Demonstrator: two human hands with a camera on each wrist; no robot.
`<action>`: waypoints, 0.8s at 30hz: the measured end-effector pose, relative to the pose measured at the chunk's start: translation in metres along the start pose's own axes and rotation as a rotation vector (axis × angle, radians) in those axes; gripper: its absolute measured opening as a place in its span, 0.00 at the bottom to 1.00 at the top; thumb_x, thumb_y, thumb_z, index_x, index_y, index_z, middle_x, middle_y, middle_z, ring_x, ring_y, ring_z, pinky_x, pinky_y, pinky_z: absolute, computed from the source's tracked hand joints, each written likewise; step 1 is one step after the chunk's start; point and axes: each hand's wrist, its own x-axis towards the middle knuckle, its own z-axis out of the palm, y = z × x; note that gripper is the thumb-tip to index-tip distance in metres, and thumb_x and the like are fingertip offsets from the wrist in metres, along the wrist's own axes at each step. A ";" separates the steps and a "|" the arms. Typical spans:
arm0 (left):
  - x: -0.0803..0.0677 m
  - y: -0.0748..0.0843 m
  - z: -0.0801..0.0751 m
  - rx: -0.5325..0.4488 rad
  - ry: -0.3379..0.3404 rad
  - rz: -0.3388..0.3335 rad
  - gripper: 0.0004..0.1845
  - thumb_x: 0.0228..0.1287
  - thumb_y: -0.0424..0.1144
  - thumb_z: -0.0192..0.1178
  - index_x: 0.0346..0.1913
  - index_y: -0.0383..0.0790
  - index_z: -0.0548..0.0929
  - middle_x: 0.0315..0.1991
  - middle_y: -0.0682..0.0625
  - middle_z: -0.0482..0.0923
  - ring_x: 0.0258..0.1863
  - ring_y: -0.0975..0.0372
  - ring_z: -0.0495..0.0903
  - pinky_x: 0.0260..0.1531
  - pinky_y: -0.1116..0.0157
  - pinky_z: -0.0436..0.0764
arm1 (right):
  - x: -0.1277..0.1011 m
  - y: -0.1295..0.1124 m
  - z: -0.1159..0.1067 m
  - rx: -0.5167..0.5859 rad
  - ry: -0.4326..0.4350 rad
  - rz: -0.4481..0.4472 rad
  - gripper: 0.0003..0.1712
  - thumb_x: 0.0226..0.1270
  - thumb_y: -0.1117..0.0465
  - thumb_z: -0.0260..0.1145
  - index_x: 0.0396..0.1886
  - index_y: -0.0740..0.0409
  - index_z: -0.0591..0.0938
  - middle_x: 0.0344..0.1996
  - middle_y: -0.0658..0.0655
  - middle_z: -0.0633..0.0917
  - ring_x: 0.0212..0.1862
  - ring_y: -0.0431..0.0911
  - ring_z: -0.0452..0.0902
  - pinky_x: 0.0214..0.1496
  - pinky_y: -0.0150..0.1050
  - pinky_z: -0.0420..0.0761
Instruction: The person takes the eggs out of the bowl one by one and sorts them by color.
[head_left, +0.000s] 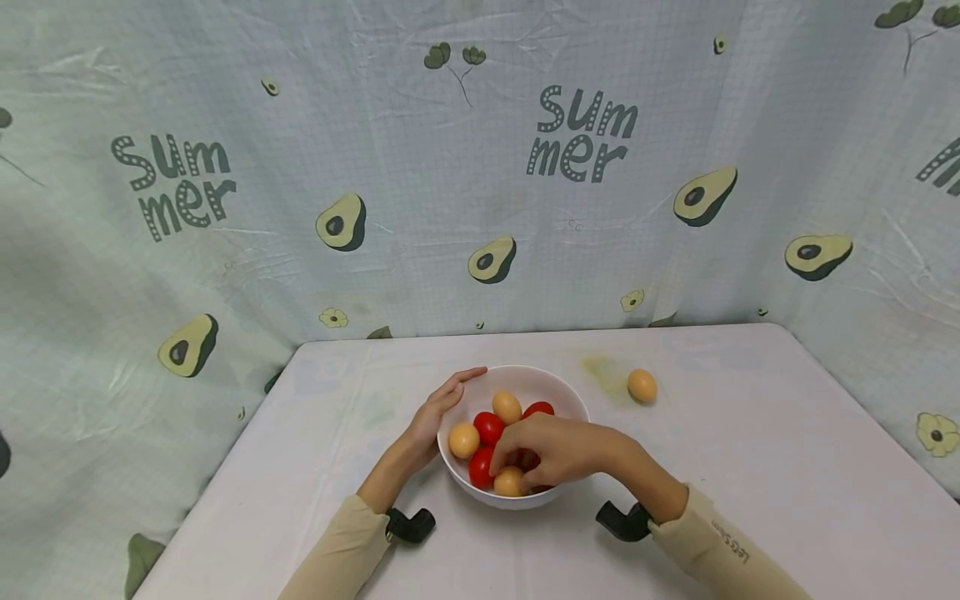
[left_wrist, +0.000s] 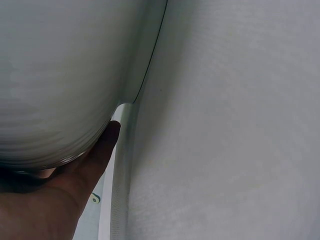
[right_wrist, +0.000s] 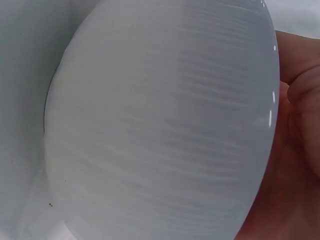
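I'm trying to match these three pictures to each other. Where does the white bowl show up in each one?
Head view: the white bowl sits low in the middle, on the table, between both hands.
Left wrist view: its outer wall fills the upper left, with the left hand against it below.
Right wrist view: its outer wall fills most of the picture.
Shared landmark: the bowl's smooth white outside.

white bowl (head_left: pixel 558 392) holds red and perhaps tan eggs (head_left: pixel 488 427); avocado-print backdrop (head_left: pixel 480 167).
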 end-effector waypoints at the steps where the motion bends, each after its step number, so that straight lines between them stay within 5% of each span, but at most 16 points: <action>1: 0.000 0.000 0.000 0.000 0.002 0.000 0.27 0.84 0.46 0.34 0.79 0.48 0.64 0.81 0.48 0.59 0.79 0.50 0.59 0.80 0.48 0.57 | 0.001 0.000 0.000 -0.011 0.000 -0.002 0.17 0.64 0.69 0.70 0.48 0.45 0.88 0.38 0.37 0.84 0.42 0.35 0.78 0.50 0.28 0.81; 24: 0.001 0.001 -0.002 0.008 -0.004 0.000 0.27 0.84 0.46 0.34 0.79 0.48 0.64 0.81 0.48 0.59 0.80 0.50 0.58 0.80 0.47 0.56 | 0.002 0.004 0.001 -0.108 0.015 -0.028 0.17 0.63 0.65 0.73 0.50 0.44 0.89 0.43 0.38 0.84 0.45 0.33 0.75 0.51 0.28 0.80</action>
